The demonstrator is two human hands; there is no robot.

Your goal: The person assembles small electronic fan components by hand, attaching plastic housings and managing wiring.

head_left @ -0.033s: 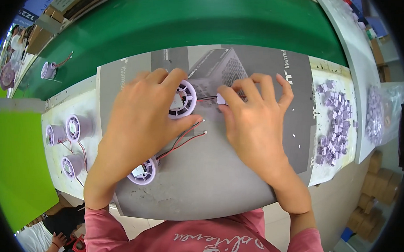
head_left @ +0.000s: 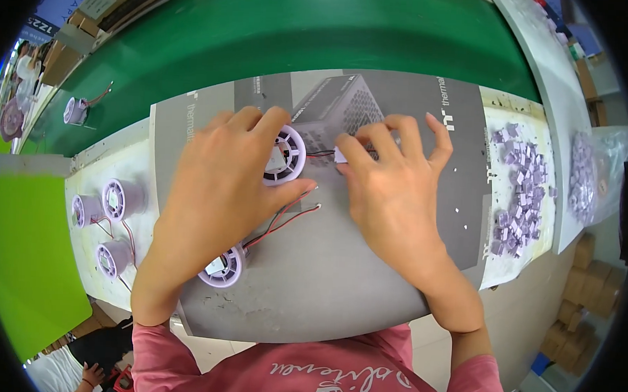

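Nearest us a spare fan [head_left: 221, 267] lies on the grey tabletop [head_left: 338, 281]. Farther in, our left hand [head_left: 220, 185] clasps the fan's [head_left: 285, 155] rim, light, brittle plastic we judge, while our right hand [head_left: 391, 189] pinches its small connector [head_left: 340, 155]; the thin wires [head_left: 321, 154] look fragile.

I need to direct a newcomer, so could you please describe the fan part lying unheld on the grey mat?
Find the grey mat before the green belt. Under the left hand wrist lies a small round lilac fan, red-and-black wires trailing; unlike the fan in hand, nothing grips it.

A green conveyor belt [head_left: 279, 33], three spare lilac fans [head_left: 110, 218] left, lilac connectors [head_left: 521, 184] right.
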